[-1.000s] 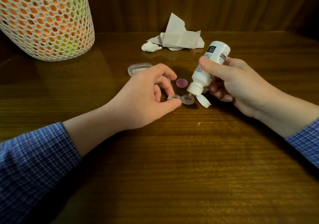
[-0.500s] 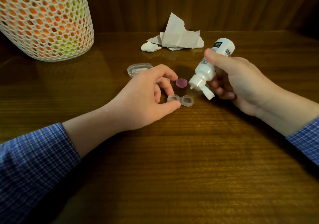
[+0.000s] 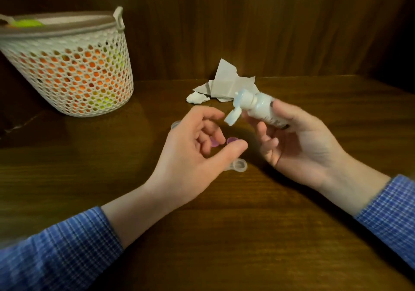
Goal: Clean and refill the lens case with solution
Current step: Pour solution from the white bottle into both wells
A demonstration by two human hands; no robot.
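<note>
My right hand [image 3: 298, 142] holds the white solution bottle [image 3: 261, 109] above the table, tilted with its nozzle up and to the left. The bottle's flip cap [image 3: 233, 116] hangs open off the nozzle. My left hand [image 3: 195, 153] hovers with loosely curled fingers and holds nothing, its index fingertip close to the cap. The clear lens case [image 3: 239, 166] lies on the table under my left thumb, half hidden. Two pink case lids [image 3: 231, 140] lie just behind it, partly covered by my fingers.
A white perforated basket [image 3: 74, 70] with orange and green contents stands at the back left. Crumpled white tissue [image 3: 222, 85] lies at the back against the wooden wall. A clear plastic lid [image 3: 175, 124] peeks out behind my left hand. The table is dark wood.
My right hand lifted the bottle away from the case and turned its nozzle upward. My left hand let go of the case and rose toward the cap. The view tilted up.
</note>
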